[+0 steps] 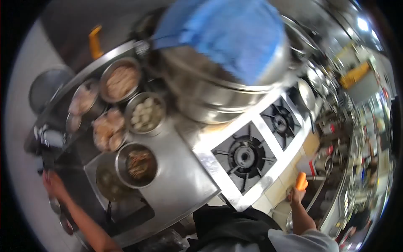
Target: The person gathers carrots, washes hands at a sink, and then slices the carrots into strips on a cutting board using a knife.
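My left hand reaches to the far left edge of the steel counter, its fingers bent near a dark fitting; what it touches is too blurred to make out. On the right, my right hand is closed around an orange object held over the floor. Between the hands, a bowl of brown food stands on the counter. Behind it are a bowl of white round pieces, a bowl of pale strips and a bowl of pale pinkish pieces.
Large stacked steel pots under a blue cloth stand at the back. Two gas burners are right of the counter. A pan of liquid sits near the front. Shelves with utensils line the right.
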A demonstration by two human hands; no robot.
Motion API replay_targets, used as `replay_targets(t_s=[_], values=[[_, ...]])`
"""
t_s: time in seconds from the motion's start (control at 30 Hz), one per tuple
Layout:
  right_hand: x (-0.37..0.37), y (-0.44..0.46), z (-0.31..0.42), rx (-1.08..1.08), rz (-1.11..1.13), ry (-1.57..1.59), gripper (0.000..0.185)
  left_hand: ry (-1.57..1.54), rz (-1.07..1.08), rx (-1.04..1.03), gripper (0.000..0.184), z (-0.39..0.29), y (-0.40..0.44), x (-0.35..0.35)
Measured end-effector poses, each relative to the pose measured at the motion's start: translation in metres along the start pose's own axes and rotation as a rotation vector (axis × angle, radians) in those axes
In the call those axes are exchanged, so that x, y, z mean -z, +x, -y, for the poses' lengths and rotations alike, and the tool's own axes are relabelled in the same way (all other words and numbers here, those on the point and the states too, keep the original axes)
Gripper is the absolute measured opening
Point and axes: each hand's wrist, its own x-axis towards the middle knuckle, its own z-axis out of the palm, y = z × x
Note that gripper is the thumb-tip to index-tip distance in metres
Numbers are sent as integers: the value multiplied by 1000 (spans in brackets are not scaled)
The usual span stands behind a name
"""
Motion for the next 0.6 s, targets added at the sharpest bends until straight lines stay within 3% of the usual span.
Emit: replay_targets(t_s=[0.03,0.13,0.2,0.27,0.3,0.33,0.4,0.43,0.47,0.53,0.6], values=[[-4,2,-1,-55,-25,15,38,-122,-75,-2,40,-77,-44,2],[-1,24,-29,-98,58,160,49,-312,-4,75,36,-212,-128,14],[2,37,-39,-140,14,125,46,-358,28,51,36,-270,-169,20],[15,40,-30,-133,45,166,48,-599,127,119,33,-314,-205,32],[27,67,-59,-184,109,140,54,-612,127,86,33,-345,-231,36],[33,90,-90,-189,116,176,54,-667,241,93,30,-379,-264,37],[39,137,-157,53,39,133,65,-736,363,65,28,-434,-327,35],[47,163,-185,95,167,80,71,-799,467,101,27,-453,-359,27],[40,168,-190,180,-21,106,42,-860,580,141,27,-474,-395,13],[67,146,-120,-154,73,280,47,-791,777,215,32,-520,-478,-20],[89,140,-83,-276,118,388,46,-787,1142,269,37,-543,-563,-55]])
